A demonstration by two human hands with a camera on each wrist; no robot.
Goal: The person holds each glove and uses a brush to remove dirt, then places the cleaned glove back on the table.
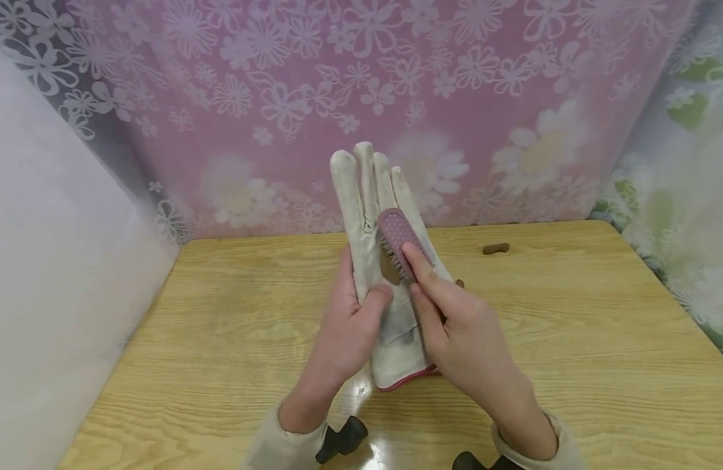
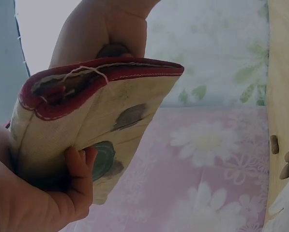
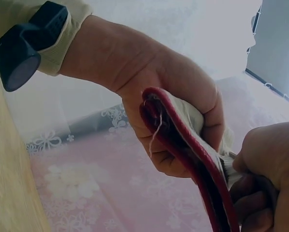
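Observation:
A cream work glove [image 1: 361, 202] is held up with its fingers pointing away. My left hand [image 1: 348, 333] grips it at the left edge, thumb across the palm side. My right hand [image 1: 470, 333] holds a pink dotted brush [image 1: 400, 234], its index finger stretched along the back. The bristles touch a brown patch [image 1: 389, 269] on the glove. Grey stains [image 1: 399, 323] show lower down. In the left wrist view, the glove's cuff [image 2: 149, 70] has red trim and a loose thread. Pale bristles [image 3: 229, 170] appear beside the right fingers in the right wrist view.
A wooden table [image 1: 232, 313] lies under the hands. A small brown piece [image 1: 495, 249] rests near its back right, with another [image 1: 459, 284] partly hidden behind the glove. Pink flowered sheeting [image 1: 267, 130] stands behind; a white sheet [image 1: 62, 248] hangs at left.

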